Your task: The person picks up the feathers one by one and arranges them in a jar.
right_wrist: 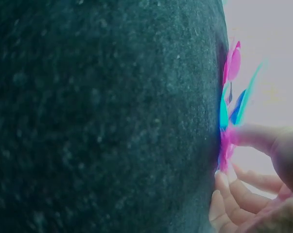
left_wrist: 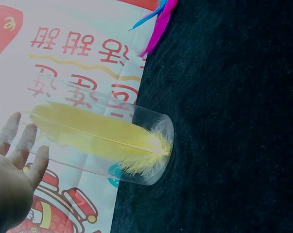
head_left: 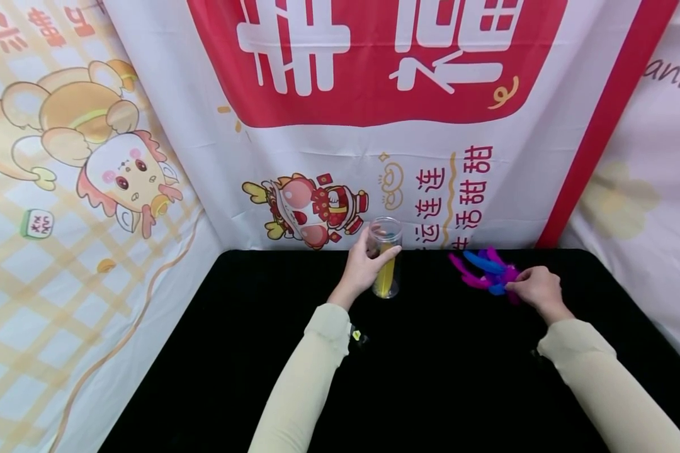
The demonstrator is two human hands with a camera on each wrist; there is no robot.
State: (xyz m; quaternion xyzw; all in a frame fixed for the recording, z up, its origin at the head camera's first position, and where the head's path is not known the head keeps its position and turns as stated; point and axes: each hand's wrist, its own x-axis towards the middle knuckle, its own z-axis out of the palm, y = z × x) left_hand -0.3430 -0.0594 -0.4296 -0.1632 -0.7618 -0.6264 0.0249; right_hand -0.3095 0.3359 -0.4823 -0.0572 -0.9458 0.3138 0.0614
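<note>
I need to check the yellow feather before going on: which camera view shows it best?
The left wrist view: the yellow feather appears large, its shaft and fluffy end clear through the transparent container. The head view shows it smaller, partly covered by the left hand. The right wrist view doesn't show it.

Feather (left_wrist: 88,127) in cylinder (left_wrist: 153,117), feather bunch (head_left: 492,268) right of it, banner (head_left: 328,141) behind

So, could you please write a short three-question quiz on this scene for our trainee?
1. What colour is the large feather inside the clear container?
2. True or false: the left hand holds the clear container.
3. The bunch of pink and blue feathers is: a) inside the clear container; b) under the left hand; c) pinched by the right hand.

Key: 1. Yellow. 2. True. 3. c.
</note>
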